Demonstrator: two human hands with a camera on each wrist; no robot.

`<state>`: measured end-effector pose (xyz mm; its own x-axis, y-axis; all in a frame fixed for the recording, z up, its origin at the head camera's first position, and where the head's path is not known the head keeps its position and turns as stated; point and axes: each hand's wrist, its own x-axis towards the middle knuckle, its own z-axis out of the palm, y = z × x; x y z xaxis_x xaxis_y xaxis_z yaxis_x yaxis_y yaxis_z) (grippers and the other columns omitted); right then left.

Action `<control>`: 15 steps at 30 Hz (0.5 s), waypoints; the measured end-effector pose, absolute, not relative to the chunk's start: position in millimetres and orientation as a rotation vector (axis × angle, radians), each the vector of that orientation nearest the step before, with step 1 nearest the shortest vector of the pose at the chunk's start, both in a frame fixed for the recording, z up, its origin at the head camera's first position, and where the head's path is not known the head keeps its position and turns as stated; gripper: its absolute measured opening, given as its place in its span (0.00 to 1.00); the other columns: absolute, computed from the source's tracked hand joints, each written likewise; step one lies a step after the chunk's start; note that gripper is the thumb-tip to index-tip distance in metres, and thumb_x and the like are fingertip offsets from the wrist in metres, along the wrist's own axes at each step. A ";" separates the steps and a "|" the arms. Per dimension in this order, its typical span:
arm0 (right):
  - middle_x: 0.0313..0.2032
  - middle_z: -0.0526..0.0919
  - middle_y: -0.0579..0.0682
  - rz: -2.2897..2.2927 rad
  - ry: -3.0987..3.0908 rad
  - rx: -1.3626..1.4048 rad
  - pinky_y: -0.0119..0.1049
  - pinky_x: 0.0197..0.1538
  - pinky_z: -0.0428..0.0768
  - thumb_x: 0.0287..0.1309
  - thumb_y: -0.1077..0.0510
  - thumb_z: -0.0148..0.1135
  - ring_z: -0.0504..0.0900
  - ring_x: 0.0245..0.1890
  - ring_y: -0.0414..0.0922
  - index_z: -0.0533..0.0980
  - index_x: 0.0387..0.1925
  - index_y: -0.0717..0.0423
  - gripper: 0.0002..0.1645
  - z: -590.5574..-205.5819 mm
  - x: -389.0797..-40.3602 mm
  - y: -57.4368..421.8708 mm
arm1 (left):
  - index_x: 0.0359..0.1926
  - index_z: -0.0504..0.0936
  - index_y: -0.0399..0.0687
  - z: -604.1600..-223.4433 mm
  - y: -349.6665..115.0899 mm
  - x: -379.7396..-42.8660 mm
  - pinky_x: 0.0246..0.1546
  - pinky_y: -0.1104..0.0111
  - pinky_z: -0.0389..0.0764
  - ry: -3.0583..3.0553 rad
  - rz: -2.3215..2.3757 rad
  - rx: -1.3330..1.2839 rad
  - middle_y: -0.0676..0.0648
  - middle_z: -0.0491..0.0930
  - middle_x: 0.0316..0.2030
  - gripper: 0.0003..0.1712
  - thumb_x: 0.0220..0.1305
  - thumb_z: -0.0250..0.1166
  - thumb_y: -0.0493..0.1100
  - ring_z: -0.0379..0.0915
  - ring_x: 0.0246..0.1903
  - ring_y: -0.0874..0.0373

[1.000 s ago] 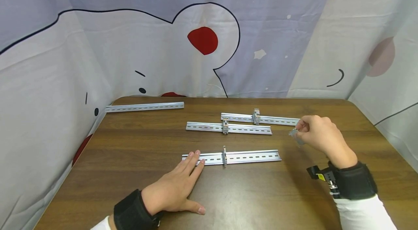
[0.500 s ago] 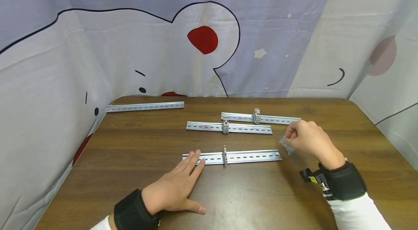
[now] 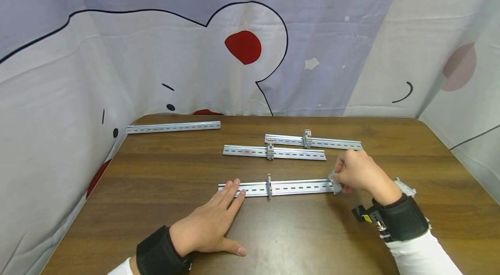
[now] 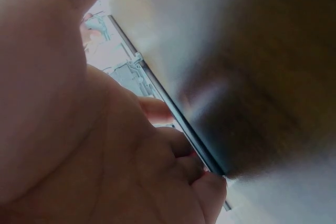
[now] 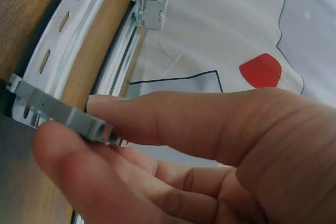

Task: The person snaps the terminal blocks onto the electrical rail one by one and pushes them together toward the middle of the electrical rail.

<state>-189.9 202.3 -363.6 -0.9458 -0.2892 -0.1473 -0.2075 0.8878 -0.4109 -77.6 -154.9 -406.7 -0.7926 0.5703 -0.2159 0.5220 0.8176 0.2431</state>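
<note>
A slotted metal DIN rail (image 3: 302,187) lies across the table, with one thin grey terminal block (image 3: 269,187) standing on it left of the middle. My left hand (image 3: 211,223) rests flat with straight fingers over the rail's left end. At the other end, my right hand (image 3: 359,173) pinches a second grey terminal block (image 5: 65,113) between thumb and fingers. In the right wrist view, that block crosses over the rail's end, its far tip at the rail's outer edge.
Behind lie two more DIN rails (image 3: 298,153) (image 3: 336,143), each carrying terminal blocks (image 3: 270,150) (image 3: 307,139). A bare rail (image 3: 175,127) lies at the back left. Grey pieces (image 3: 406,187) show beside my right wrist. A printed curtain (image 3: 156,58) hangs behind the wooden table (image 3: 175,158).
My right hand has moved left and toward me with the terminal block, from the right of the rail to its right end. My left hand has stayed in place.
</note>
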 end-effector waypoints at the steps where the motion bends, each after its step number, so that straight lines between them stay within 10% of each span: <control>1: 0.13 0.80 0.44 -0.584 2.856 -0.378 0.40 0.31 0.82 0.50 0.61 0.69 0.79 0.11 0.37 0.77 0.23 0.56 0.07 -364.2 -189.3 201.9 | 0.76 0.47 0.39 -406.9 -154.7 -77.7 0.71 0.51 0.52 2.723 0.248 0.837 0.34 0.33 0.76 0.70 0.47 0.57 0.81 0.31 0.75 0.42; 15: 0.21 0.79 0.49 -0.522 2.906 -0.351 0.46 0.37 0.82 0.45 0.65 0.61 0.78 0.09 0.36 0.72 0.21 0.56 0.06 -370.8 -189.0 194.2 | 0.76 0.47 0.37 -403.9 -155.2 -77.0 0.71 0.50 0.51 2.719 0.269 0.847 0.34 0.33 0.76 0.70 0.47 0.57 0.81 0.30 0.75 0.41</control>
<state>-189.0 194.2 -370.8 -0.9582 -0.2586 -0.1221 -0.2000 0.9111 -0.3604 -77.0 -155.2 -403.9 -0.7887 0.5781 -0.2093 0.5259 0.8107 0.2574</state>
